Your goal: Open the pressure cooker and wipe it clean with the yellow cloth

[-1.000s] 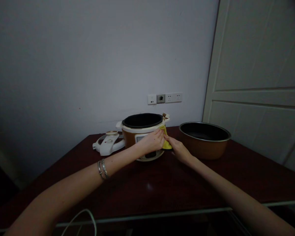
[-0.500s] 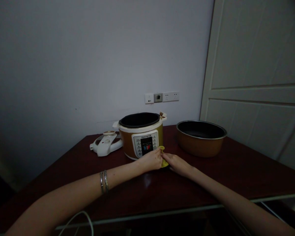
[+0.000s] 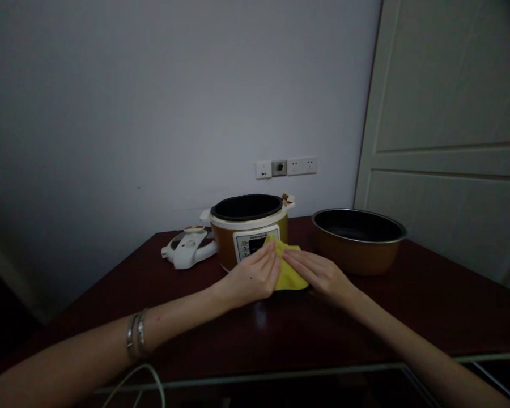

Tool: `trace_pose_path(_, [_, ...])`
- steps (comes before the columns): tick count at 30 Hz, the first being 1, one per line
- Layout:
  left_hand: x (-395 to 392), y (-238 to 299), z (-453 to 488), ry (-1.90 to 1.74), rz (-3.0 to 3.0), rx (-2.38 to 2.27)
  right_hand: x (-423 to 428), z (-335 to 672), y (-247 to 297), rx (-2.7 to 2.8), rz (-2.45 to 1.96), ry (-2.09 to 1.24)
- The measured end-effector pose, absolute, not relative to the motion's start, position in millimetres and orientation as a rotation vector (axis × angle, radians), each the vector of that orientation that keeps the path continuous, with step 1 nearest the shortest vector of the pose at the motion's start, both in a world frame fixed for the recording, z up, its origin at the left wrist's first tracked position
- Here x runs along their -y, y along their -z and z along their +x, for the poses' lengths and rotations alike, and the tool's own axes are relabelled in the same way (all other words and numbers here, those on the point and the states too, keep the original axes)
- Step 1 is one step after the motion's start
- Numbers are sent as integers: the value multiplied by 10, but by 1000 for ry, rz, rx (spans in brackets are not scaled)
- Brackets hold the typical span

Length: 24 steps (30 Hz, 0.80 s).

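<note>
Head cam only, and pretty dim. Both hands met over a yellow cloth (image 3: 290, 271) right in front of the cooker (image 3: 249, 229). The left hand (image 3: 250, 277) had its fingers pressed together and nipped the cloth's upper left edge. The right hand (image 3: 321, 273) held the other side the same way, fingers close together on the fabric. The cloth hung between them, with its lower edge down near the bench (image 3: 408, 309). Just beyond the left hand's fingertips was the cooker's control panel, and further off to that hand's left lay the white lid (image 3: 187, 249). The loose inner pot (image 3: 359, 241) sat past the right hand, to its right. Two bracelets (image 3: 136, 340) were on the left wrist.
</note>
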State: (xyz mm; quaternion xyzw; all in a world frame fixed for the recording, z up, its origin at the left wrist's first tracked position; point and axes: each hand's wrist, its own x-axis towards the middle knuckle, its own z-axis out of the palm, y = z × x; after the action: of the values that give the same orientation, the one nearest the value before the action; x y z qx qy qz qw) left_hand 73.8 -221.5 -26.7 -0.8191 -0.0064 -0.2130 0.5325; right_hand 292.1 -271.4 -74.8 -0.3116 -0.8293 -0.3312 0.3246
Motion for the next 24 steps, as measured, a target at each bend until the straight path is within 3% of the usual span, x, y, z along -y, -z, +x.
trace_pose_path(7, [2010,-258,267,623,-1895,135,2315,2468,113,2054,-695,1089])
trace_pose_path(13, [1451,-31,-149,437,-1978,-23,1873,2095,351,2137,-629,1149])
trace_pose_path(24, [1301,305,-161,627,-2033,-37,1915,2020,494,2106,-669,1202])
